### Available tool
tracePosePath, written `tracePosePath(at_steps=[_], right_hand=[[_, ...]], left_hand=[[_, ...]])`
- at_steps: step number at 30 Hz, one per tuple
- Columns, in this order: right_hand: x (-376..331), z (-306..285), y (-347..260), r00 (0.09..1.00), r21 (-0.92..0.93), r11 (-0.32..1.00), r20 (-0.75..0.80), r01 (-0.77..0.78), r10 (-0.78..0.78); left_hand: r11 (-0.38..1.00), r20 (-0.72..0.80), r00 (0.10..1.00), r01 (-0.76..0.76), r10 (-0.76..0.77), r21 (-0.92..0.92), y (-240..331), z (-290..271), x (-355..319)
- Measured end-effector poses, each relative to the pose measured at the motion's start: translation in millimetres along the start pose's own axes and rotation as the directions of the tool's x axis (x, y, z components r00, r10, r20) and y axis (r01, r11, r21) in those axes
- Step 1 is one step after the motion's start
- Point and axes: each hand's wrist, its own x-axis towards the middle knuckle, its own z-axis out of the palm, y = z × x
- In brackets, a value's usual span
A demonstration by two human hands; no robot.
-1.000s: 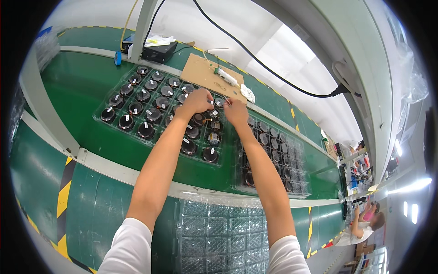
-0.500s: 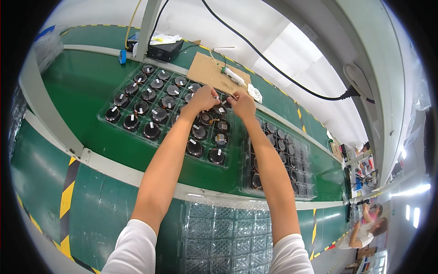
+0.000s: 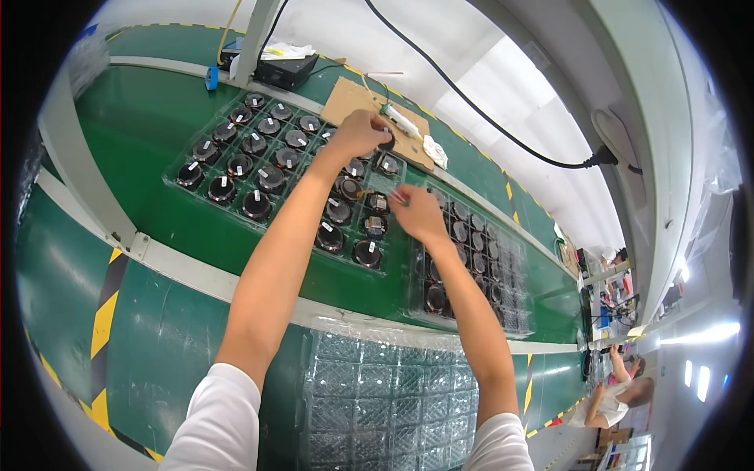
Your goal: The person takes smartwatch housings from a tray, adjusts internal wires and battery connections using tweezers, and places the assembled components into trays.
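A dark round part (image 3: 387, 141) is held in the fingers of the left hand (image 3: 366, 135), over the far right corner of the clear compartment tray (image 3: 170, 177), beside the sheet of cardboard (image 3: 349, 98). The step in hand is judged to be the handling of this one part, apart from its neighbours. For any move of it, a light, level grip and clearance over the other parts would be called for.

The right hand (image 3: 419, 210) is poised at the right edge of the tray, its thumb and fingertips drawn close together; whether something small is pinched there (a faint reddish spot is seen at the tips) cannot be told.

The held part is largely covered by the fingers, so that only a dark, rounded portion is shown. Among the parts seated in the tray, most are presented as glossy black discs marked with a small white label, while on a few toward the right a paler, squarish face is exposed. To the right on the green desk (image 3: 126, 169), a second tray (image 3: 514, 286) is partly filled with similar discs. On the cardboard, a white tube (image 3: 402, 120) is laid, with a crumpled white cloth (image 3: 435, 152) placed near it.
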Motion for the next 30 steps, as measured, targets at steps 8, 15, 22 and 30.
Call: tracePosePath(at_steps=[8, 15, 22, 30], right_hand=[[-43, 14, -25, 0.981, -0.137, 0.971, 0.026, 0.194, -0.192], [-46, 5, -26, 0.994, 0.189, 0.976, -0.015, 0.107, -0.106], [-27, -3, -19, 0.997, 0.213, 0.976, 0.061, 0.037, -0.051], [-8, 25, -40, 0.991, -0.381, 0.92, 0.059, -0.088, 0.12]], left_hand=[[0.996, -0.091, 0.992, -0.085, 0.084, -0.003, 41, -25, -7], [0.988, -0.187, 0.971, -0.153, 0.148, -0.013, 48, -34, -7], [0.987, -0.184, 0.973, -0.153, 0.143, -0.045, 56, -35, -10], [0.985, -0.196, 0.967, -0.171, 0.166, -0.011, 47, -34, -6]])
